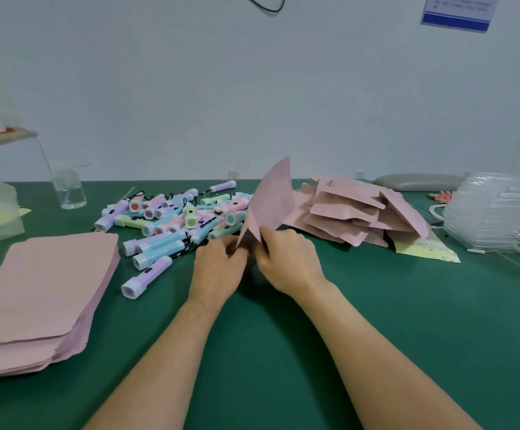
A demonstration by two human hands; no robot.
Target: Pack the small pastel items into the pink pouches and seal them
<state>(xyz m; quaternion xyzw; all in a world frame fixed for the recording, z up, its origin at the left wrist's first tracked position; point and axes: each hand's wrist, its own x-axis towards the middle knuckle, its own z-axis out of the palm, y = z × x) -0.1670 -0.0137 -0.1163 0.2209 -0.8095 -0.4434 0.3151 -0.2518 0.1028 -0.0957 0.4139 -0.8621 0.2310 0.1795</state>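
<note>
- Both our left hand (218, 268) and right hand (289, 262) are pinching the lower end of a pink pouch (272, 200), holding it upright.
- Many pastel items (171, 218) are lying piled behind it.

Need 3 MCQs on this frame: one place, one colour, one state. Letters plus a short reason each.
1. Where is the flat pouch stack?
A) left of the hands
B) right of the hands
C) against the wall

2. What colour is the table?
A) white
B) green
C) black

3. What do the left hand and right hand do?
A) lie flat
B) pinch one raised pouch
C) hold nothing

Key: 1 A, it lies at the near left. 2 B, green surface shows around everything. 3 B, both pinch its lower end.
</note>
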